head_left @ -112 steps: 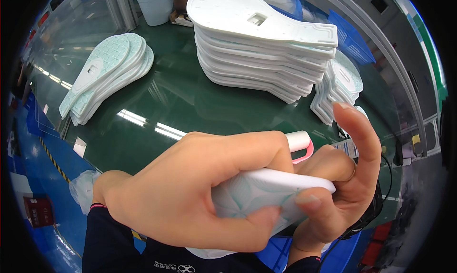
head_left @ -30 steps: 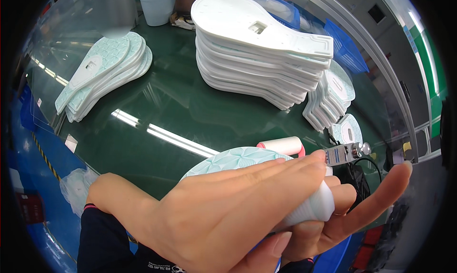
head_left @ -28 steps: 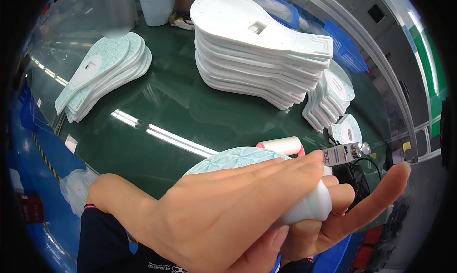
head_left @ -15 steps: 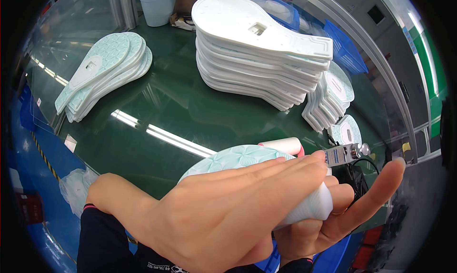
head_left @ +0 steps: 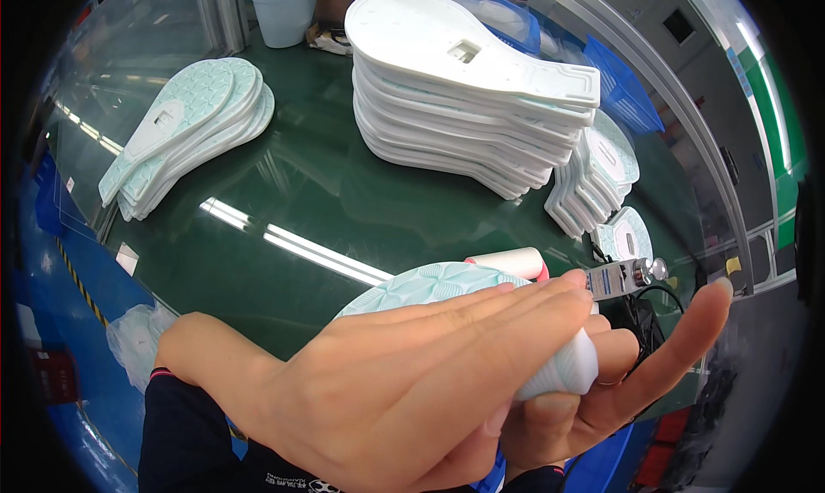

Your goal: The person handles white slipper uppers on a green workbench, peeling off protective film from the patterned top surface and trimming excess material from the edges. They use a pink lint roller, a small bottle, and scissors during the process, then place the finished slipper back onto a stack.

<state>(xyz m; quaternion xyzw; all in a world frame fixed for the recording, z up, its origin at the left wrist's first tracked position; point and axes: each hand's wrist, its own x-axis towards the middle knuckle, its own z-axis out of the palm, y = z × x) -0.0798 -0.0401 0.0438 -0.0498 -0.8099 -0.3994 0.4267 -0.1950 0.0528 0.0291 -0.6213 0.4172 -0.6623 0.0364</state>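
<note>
The pale green panel (head_left: 430,285) runs left to right near the surface's (head_left: 318,175) near side, right end pinched in the right hand (head_left: 593,420); the left hand (head_left: 369,390) covers it, whether gripping I can't tell.

Under the fingers (head_left: 516,330) I see a ridged, plastic-looking panel (head_left: 430,287); beyond them, a smooth plastic-looking stack (head_left: 455,106) and glossy tabletop (head_left: 309,192).

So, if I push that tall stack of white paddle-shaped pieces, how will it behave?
The tall stack would probably shear, as no strap shows around it. Its top piece looks stiff, its moulded rim holding shape. On the glossy green table, the pile might also slide.
</note>
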